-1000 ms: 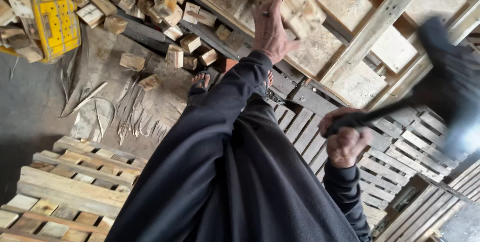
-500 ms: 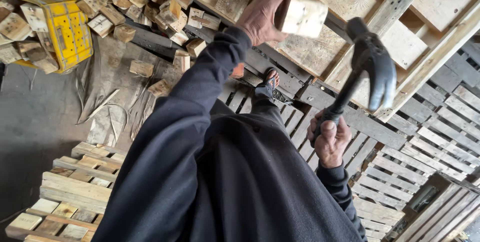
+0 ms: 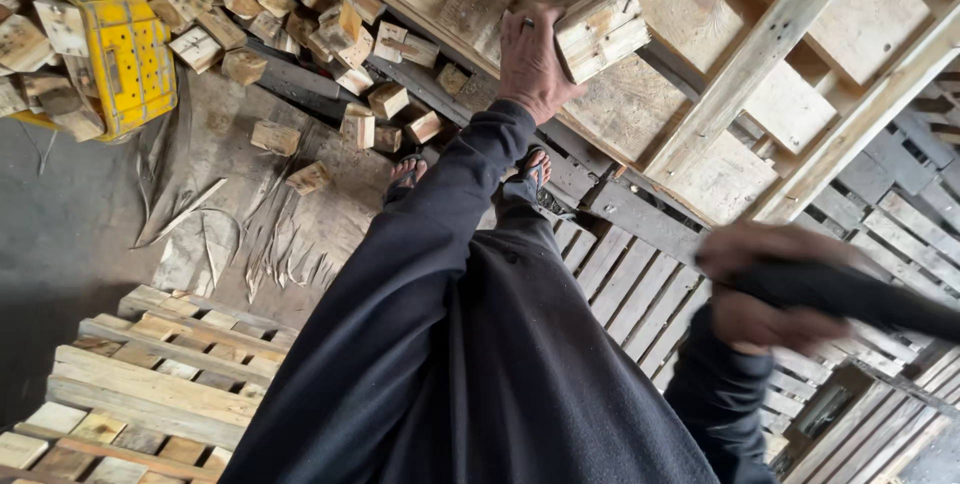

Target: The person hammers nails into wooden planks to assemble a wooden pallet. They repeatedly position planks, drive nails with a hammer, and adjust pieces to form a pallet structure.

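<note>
Against the upright pallet (image 3: 700,144), the left hand (image 3: 530,69) clasps a wood block (image 3: 598,32), pinning it to the boards for a blow; the blurred right hand (image 3: 775,284) grips a hammer handle (image 3: 850,294).

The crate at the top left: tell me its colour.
Yellow. The crate holds wooden blocks and shows best in the head view.

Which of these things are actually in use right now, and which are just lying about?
In use:
- left hand holding the wood block against the pallet
- right hand gripping the dark hammer handle, blurred

Lying about:
- loose wood blocks heaped on the floor
- yellow crate
- stacked pallet at lower left
</note>
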